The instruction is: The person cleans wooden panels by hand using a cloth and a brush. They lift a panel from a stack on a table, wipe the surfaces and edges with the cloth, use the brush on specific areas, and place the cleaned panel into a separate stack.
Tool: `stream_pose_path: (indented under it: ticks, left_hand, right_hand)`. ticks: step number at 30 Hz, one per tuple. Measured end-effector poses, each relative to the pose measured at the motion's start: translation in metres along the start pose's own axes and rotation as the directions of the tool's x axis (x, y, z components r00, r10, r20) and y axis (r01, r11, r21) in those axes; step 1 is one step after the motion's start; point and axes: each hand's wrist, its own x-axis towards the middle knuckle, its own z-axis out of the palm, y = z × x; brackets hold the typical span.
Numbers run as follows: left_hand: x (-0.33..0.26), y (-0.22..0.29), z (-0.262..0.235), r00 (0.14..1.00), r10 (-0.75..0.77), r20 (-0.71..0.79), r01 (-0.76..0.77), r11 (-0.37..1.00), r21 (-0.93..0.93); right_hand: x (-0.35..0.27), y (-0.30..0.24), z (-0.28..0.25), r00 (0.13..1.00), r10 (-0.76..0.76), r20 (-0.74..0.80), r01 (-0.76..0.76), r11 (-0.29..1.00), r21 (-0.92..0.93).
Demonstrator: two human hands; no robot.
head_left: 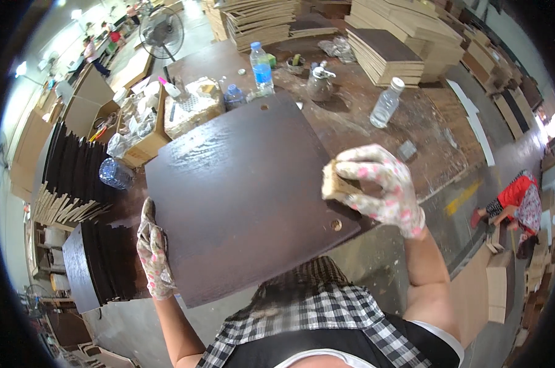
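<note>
Head view: a dark panel [246,196] is touched by the left hand [155,254], grip unclear; a tan block [334,186] is pinched in the right hand [388,190].

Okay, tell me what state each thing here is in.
Dark panel, broad face up
Sponge, held
Right hand, gloved, gripping sponge
Left hand, gloved, at panel's left edge
Blue-labelled bottle, capped, upright
Clear bottle, capped
Cardboard box, open, filled
Fan, upright, spinning unclear
</note>
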Motion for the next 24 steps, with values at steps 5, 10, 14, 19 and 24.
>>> stream_pose_path:
  ticks: [5,10,14,19,24]
  left_hand:
    - [-0.009,-0.017,-0.018,0.998,-0.041,0.044,0.041,0.999,-0.013]
    - [0.012,0.021,-0.017,0.979,-0.182,-0.088,0.194,0.97,0.148]
    - [0.037,0.083,-0.068,0.895,-0.052,-0.444,0.077,0.996,0.04]
    - [0.058,0.099,-0.005,0.968,0.025,0.251,-0.167,0.81,0.563]
    - [0.075,0.111,0.118,0.53,0.427,0.733,-0.733,0.665,0.143]
  right_hand:
    - [0.089,0.077,0.04,0.999,-0.047,0.005,0.045,0.965,0.257]
    - [0.158,0.148,0.062,0.93,0.366,0.006,-0.336,0.845,0.416]
    - [0.141,0.104,0.045,0.926,0.378,-0.01,-0.273,0.687,0.674]
    - [0.122,0.068,0.053,0.912,0.315,0.263,-0.403,0.569,0.717]
    - [0.13,0.112,0.07,0.944,-0.326,0.057,0.33,0.937,-0.113]
